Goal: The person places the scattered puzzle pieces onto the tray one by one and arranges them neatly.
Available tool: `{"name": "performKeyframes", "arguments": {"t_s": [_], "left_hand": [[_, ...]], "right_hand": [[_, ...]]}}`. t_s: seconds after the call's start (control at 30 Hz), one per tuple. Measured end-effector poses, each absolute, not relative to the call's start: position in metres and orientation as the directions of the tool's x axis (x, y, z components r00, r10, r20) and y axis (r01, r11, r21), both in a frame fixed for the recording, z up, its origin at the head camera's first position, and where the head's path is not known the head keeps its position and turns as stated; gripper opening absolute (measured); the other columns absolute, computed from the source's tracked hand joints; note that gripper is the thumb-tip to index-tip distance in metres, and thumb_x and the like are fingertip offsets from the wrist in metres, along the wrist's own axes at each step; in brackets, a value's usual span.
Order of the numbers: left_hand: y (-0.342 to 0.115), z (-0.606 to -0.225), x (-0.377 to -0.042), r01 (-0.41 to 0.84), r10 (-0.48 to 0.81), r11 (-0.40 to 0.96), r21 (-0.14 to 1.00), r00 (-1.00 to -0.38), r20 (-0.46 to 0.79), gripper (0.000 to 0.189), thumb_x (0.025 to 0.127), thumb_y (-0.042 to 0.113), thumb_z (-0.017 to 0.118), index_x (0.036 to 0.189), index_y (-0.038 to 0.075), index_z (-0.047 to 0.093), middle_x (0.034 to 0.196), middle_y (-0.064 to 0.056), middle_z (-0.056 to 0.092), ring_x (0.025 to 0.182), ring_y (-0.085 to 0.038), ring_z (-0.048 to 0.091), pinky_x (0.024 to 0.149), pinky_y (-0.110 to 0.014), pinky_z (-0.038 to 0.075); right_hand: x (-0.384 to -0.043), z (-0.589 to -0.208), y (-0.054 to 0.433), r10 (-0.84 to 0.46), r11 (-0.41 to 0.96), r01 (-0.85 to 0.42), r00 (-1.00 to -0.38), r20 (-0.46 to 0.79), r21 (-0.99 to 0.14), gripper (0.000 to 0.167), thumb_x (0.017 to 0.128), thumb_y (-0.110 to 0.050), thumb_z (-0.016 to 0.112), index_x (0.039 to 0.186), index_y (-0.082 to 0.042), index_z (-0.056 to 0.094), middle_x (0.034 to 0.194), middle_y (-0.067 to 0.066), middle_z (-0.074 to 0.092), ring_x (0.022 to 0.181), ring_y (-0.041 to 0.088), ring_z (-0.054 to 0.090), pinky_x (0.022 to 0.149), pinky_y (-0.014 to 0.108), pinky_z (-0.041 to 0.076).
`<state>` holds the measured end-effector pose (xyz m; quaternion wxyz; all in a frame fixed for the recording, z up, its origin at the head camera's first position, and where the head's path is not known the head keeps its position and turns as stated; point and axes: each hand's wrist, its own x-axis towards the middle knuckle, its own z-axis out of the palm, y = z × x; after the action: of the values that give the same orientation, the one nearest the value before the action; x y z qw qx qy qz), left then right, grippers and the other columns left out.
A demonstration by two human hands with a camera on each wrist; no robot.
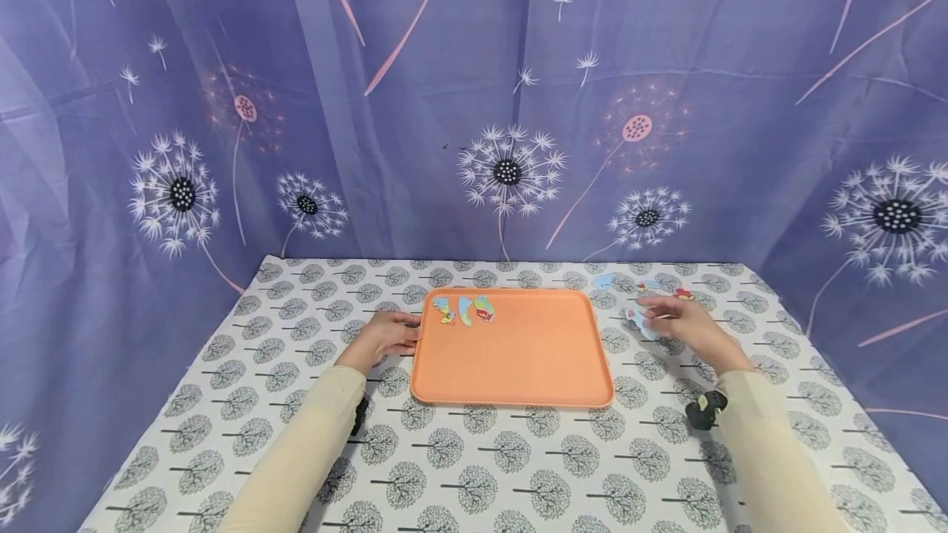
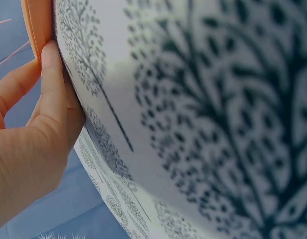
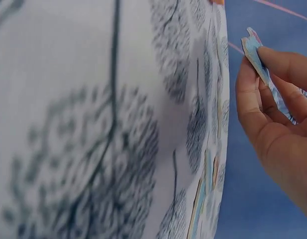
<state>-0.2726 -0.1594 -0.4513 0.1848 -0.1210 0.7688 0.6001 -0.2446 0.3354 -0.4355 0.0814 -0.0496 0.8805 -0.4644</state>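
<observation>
An orange tray [image 1: 518, 360] lies on the table with three small picture puzzle pieces in a row near its far left corner: one blue and yellow [image 1: 443, 307], a slim light-blue one [image 1: 464, 312] and one green and red [image 1: 484, 308]. At the tray's left side, my left hand [image 1: 381, 337] grips the rim between thumb and fingers, as the left wrist view shows close up. To the right of the tray, my right hand [image 1: 689, 329] pinches a light-blue puzzle piece [image 3: 255, 52], raised over the tablecloth. Part of that piece is hidden behind the fingers.
Beyond the right hand lie more loose pieces: a light-blue one [image 1: 603, 280], a multicoloured one [image 1: 648, 285] and a red one [image 1: 683, 294]. A white tablecloth [image 1: 511, 451] with tree prints covers the table. Blue-purple dandelion curtains [image 1: 415, 187] hang behind and beside it.
</observation>
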Motion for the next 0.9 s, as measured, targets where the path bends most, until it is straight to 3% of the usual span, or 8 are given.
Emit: {"name": "performKeyframes", "arguments": {"t_s": [0.1,0.4,0.9], "left_hand": [[-0.159,-0.451,-0.273,-0.406,0.034,0.250,0.879,-0.904,-0.427,0.042,0.087,-0.004,0.066,0.128,-0.002,0.058,0.089,-0.017,0.068,0.065,-0.016,0.068,0.069,-0.027,0.062],[-0.159,-0.452,-0.274,-0.388,0.042,0.262,0.883,-0.910,-0.413,0.042,0.087,-0.004,0.066,0.129,-0.002,0.057,0.091,-0.017,0.068,0.066,-0.015,0.068,0.070,-0.028,0.062],[-0.160,-0.453,-0.273,-0.387,0.047,0.248,0.888,-0.911,-0.409,0.043,0.086,-0.005,0.066,0.128,-0.004,0.057,0.091,-0.020,0.068,0.066,-0.016,0.068,0.070,-0.028,0.062]], "right_hand": [[-0.249,-0.434,0.329,-0.175,0.555,-0.037,-0.982,-0.073,-0.831,0.055,0.091,-0.015,0.065,0.140,-0.002,0.046,0.126,0.026,0.053,0.107,0.033,0.057,0.094,0.049,0.053],[-0.263,-0.428,0.301,-0.184,0.485,-0.011,-0.979,-0.090,-0.874,0.056,0.090,-0.019,0.067,0.140,-0.004,0.045,0.125,0.024,0.056,0.098,0.028,0.063,0.091,0.049,0.054],[-0.285,-0.427,0.251,-0.210,0.349,-0.006,-0.975,-0.072,-0.937,0.049,0.088,-0.001,0.066,0.133,0.005,0.048,0.117,0.027,0.057,0.093,0.021,0.064,0.090,0.045,0.056]]}}
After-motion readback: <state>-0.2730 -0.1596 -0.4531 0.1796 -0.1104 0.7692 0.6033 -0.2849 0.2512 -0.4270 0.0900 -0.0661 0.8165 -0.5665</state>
